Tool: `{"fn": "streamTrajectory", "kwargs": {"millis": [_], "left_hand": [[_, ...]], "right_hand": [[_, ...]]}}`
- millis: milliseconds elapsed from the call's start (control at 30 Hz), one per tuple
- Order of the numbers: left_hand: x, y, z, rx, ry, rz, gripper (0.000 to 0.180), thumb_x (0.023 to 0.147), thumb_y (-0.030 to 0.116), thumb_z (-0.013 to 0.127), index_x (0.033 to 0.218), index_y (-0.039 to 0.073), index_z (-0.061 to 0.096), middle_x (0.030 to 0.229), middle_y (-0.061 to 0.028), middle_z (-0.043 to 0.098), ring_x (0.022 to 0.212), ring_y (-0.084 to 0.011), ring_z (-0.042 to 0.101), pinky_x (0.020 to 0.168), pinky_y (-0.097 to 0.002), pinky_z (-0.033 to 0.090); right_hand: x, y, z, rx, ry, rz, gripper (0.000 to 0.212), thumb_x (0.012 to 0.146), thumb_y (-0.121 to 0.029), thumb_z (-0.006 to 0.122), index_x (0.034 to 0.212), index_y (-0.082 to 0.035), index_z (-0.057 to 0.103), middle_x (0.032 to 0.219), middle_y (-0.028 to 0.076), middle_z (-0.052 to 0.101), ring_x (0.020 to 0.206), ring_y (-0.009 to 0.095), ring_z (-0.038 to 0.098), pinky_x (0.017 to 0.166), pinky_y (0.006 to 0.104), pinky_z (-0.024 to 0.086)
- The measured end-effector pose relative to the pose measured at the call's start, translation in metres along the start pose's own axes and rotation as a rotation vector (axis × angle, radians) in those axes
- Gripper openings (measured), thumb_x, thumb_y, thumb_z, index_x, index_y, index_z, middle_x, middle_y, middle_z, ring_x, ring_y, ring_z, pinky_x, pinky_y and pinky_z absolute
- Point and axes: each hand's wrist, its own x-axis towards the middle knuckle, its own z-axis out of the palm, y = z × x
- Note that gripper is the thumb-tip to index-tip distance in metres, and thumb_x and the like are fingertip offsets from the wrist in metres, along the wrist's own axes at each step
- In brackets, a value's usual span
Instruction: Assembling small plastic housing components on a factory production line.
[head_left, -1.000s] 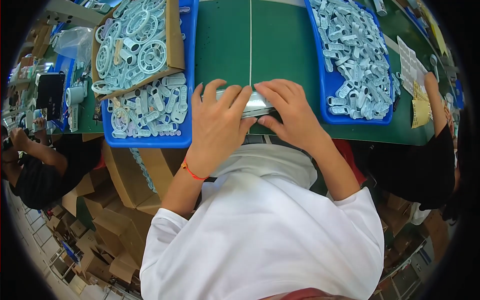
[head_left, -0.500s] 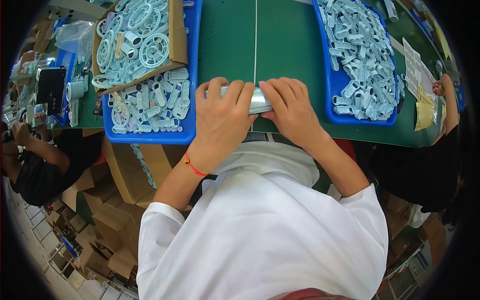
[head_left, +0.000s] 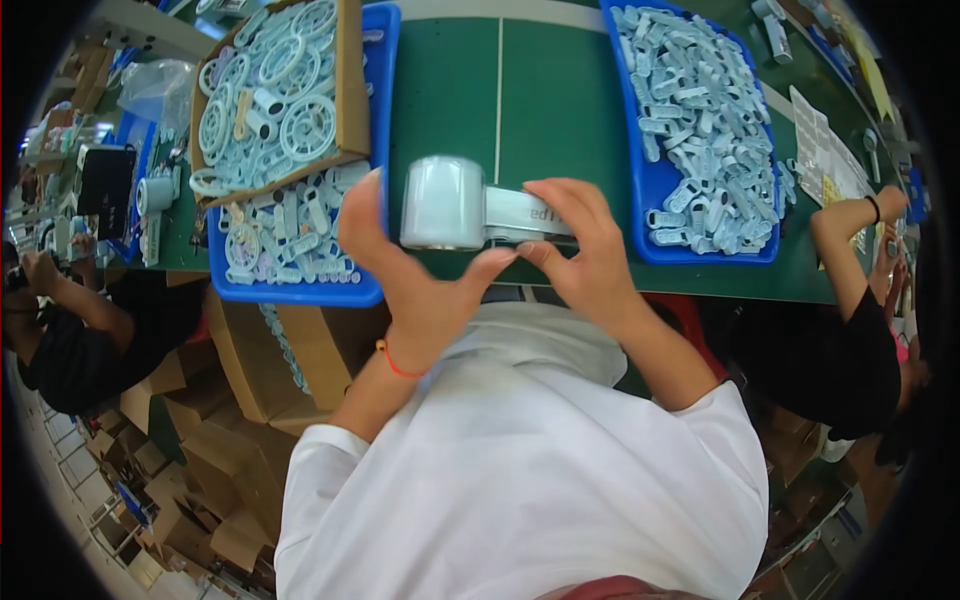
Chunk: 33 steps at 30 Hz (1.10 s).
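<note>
A glossy pale device (head_left: 443,205) with a cylinder-shaped head and a flat, narrower handle is in front of me, above the green table. My right hand (head_left: 598,262) pinches the handle end between thumb and fingers. My left hand (head_left: 412,290) is spread around the near left side of the cylinder, thumb and fingers apart, not gripping it. The left thumb tip comes close to my right thumb, just below the handle; whether they touch I cannot tell.
To the left, a blue tray (head_left: 300,292) holds pale plastic parts and a cardboard box (head_left: 352,90) of rings and other parts. At the right stands another blue tray (head_left: 640,185) heaped with small pale parts. Co-workers sit on both sides; one person's arm (head_left: 845,245) reaches over the table.
My left hand has let go and opened out to the left, uncovering the device's cylinder. My right hand still holds the handle, slightly lower. At the right, a co-worker's arm has come further in.
</note>
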Motion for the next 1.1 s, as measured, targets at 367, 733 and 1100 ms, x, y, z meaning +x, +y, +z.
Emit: {"fn": "streamTrajectory", "kwargs": {"millis": [367, 733, 1100], "left_hand": [[0.136, -0.005, 0.074, -0.307, -0.273, -0.491, 0.047, 0.073, 0.022, 0.066, 0.108, -0.005, 0.052, 0.082, -0.0109, 0.061, 0.076, -0.0161, 0.061, 0.064, -0.0276, 0.048], [0.305, -0.093, 0.227, 0.825, 0.005, -0.105, 0.056, 0.069, 0.046, 0.065, 0.104, 0.002, 0.060, 0.114, -0.0150, 0.051, 0.106, -0.0307, 0.049, 0.091, -0.0451, 0.036], [0.361, -0.165, 0.171, 0.165, 0.099, -0.720, 0.073, 0.057, 0.032, 0.073, 0.114, -0.003, 0.042, 0.107, -0.0170, 0.049, 0.096, -0.0253, 0.052, 0.080, -0.0352, 0.045]], "right_hand": [[0.049, 0.041, -0.080, -0.822, 0.033, 0.378, 0.015, 0.081, -0.012, 0.058, 0.094, -0.004, 0.055, 0.082, 0.017, 0.060, 0.074, 0.036, 0.059, 0.061, 0.0420, 0.047], [0.039, 0.029, -0.098, -0.700, -0.138, 0.347, 0.050, 0.075, 0.002, 0.051, 0.123, -0.015, 0.049, 0.079, 0.017, 0.052, 0.067, 0.034, 0.055, 0.060, 0.0405, 0.047], [0.053, 0.006, -0.108, 0.691, 0.092, 0.381, 0.030, 0.078, 0.005, 0.053, 0.108, 0.001, 0.053, 0.093, 0.010, 0.061, 0.078, 0.016, 0.062, 0.067, 0.0251, 0.048]]}}
